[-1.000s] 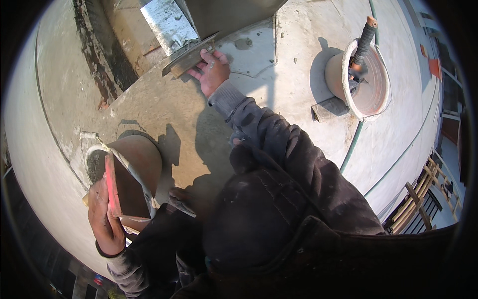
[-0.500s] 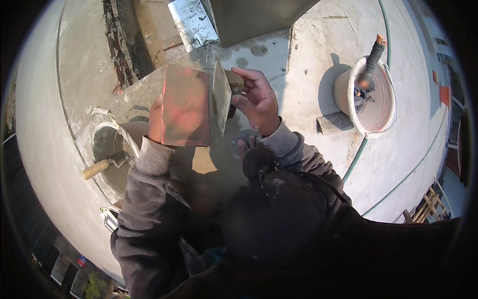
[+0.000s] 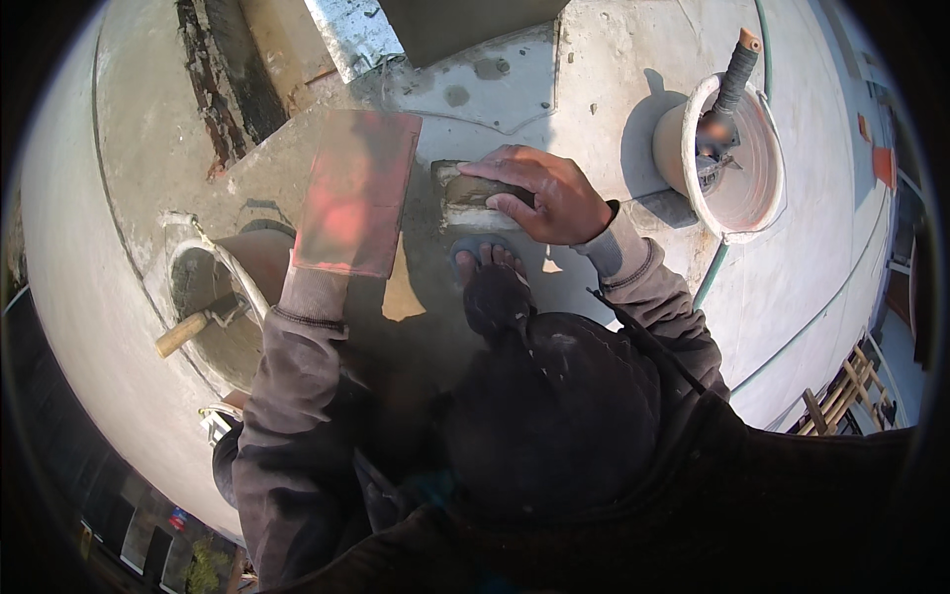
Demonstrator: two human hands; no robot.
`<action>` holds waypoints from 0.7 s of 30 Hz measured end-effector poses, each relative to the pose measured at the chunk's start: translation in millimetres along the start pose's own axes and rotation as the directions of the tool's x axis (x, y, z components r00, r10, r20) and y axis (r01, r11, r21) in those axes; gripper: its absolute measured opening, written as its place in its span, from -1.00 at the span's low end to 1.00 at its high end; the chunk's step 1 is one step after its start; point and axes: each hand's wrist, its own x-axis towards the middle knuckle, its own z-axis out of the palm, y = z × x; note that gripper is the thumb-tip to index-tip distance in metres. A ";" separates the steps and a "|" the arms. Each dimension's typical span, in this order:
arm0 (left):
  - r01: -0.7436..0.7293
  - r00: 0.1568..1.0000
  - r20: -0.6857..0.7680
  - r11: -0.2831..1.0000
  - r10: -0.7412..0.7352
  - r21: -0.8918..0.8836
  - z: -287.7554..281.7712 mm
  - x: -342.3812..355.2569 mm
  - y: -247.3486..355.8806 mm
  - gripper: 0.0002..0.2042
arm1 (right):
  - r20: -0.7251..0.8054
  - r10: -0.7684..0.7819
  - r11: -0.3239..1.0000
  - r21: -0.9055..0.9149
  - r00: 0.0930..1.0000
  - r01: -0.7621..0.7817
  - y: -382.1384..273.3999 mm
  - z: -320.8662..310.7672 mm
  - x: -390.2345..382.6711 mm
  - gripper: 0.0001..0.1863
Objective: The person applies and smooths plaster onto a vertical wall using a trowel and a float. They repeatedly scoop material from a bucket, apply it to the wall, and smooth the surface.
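A flat red board [image 3: 356,198], square and smeared with grey, looks like a plasterer's hawk. It covers my left hand, whose cuff [image 3: 315,289] enters beneath its near edge; the hold itself is hidden. To its right, my right hand [image 3: 559,193] wraps the thick, grey-caked handle [image 3: 487,192] of a plastering trowel. The trowel's plate [image 3: 457,216] faces downward, apart from the board. Whether it touches the surface below, I cannot tell.
At left stands a bucket [image 3: 259,252] with a wooden-handled tool [image 3: 183,335] across it. A pale bucket [image 3: 708,188] at right holds a black-gripped tool [image 3: 737,74]. My foot [image 3: 487,255] is below the trowel. A metal sheet [image 3: 354,35] lies far ahead.
My right hand has turned the trowel from upright beside the board to plate-down, and moved it right and away. The board has shifted slightly left and up in view.
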 end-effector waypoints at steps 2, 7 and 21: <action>-0.119 0.993 0.029 0.980 0.116 0.156 -2.9 5.4 5.2 -0.49 | -0.057 0.200 0.900 0.406 0.978 -0.160 11.0 -0.6 -5.4 -0.50; -0.255 0.965 0.133 0.929 0.227 0.268 -0.7 3.4 9.4 -0.51 | 0.048 0.182 0.363 0.925 0.982 -0.113 30.4 -9.2 5.7 -0.41; 0.027 0.952 0.289 0.911 0.102 -0.412 -2.8 29.4 3.7 -0.56 | 0.289 0.150 0.238 0.918 0.945 -0.318 14.7 11.9 15.9 -0.51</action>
